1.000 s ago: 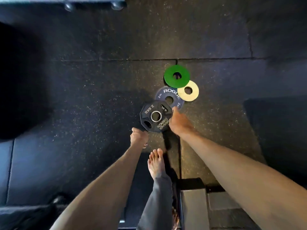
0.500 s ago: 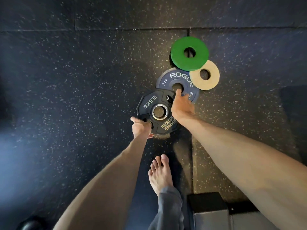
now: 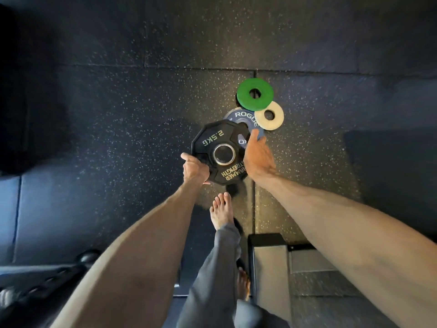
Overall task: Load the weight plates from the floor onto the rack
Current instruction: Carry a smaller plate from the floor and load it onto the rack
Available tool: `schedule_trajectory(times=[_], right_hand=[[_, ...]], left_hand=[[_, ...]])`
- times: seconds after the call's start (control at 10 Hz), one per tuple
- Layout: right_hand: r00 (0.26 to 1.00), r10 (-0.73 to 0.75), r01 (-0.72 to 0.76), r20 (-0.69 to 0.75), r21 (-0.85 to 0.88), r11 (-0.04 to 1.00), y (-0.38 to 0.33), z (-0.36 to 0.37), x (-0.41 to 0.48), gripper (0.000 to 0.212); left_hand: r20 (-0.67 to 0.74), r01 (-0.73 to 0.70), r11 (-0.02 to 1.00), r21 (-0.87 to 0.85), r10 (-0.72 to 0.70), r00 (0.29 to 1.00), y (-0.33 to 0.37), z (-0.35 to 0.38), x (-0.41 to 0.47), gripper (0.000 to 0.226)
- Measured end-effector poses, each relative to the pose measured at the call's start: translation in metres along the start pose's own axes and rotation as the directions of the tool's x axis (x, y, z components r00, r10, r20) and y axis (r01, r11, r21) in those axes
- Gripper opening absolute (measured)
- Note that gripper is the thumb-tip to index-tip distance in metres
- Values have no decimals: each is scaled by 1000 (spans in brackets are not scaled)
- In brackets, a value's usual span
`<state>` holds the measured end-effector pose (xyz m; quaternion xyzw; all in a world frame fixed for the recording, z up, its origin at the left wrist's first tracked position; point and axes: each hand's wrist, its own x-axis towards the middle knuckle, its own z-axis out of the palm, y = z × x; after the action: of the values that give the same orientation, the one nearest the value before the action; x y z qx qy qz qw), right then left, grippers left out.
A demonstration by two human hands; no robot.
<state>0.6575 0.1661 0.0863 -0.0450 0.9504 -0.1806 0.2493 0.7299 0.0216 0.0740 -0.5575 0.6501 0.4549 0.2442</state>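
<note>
A black 2.5 kg plate (image 3: 212,140) with a steel centre ring is lifted off the rubber floor. My left hand (image 3: 194,169) grips its near-left edge and my right hand (image 3: 259,157) holds its right edge. Behind it a dark blue Rogue plate (image 3: 243,116) lies flat, partly covered by the black plate. A small cream plate (image 3: 272,121) overlaps the Rogue plate's right side. Beyond both lies a green plate (image 3: 246,97). No rack pegs show.
My bare foot (image 3: 221,210) stands just below the black plate, with a grey trouser leg (image 3: 212,268) behind it. A grey block (image 3: 269,268) sits at the lower right. A dark barbell or bar (image 3: 47,278) lies at the lower left. Speckled rubber floor (image 3: 118,114) surrounds everything.
Both hands closed on the black plate and raised it off the floor, so it now looks larger and covers more of the Rogue plate. The other plates stayed put.
</note>
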Motion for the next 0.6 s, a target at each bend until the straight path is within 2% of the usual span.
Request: schedule_trajectory(times=[0.1, 0.2, 0.3, 0.5, 0.6], right_hand=[[1000, -21, 22, -23, 33, 999, -30, -62, -69, 42], [990, -106, 116, -93, 109, 987, -63, -124, -154, 43], [974, -189, 201, -125, 88, 976, -89, -168, -238, 54], [973, -195, 222, -127, 263, 939, -140, -219, -397, 55], [964, -236, 265, -121, 368, 891, -153, -210, -465, 46]], left_hand=[[-63, -70, 997, -43, 67, 996, -11, -38, -77, 63], [-23, -96, 992, -84, 94, 995, -16, -90, -174, 67], [-73, -118, 983, -141, 109, 991, -39, -143, -271, 59], [-134, -129, 968, -217, 102, 986, -114, -230, -418, 39], [-175, -132, 959, -252, 90, 981, -166, -260, -469, 40]])
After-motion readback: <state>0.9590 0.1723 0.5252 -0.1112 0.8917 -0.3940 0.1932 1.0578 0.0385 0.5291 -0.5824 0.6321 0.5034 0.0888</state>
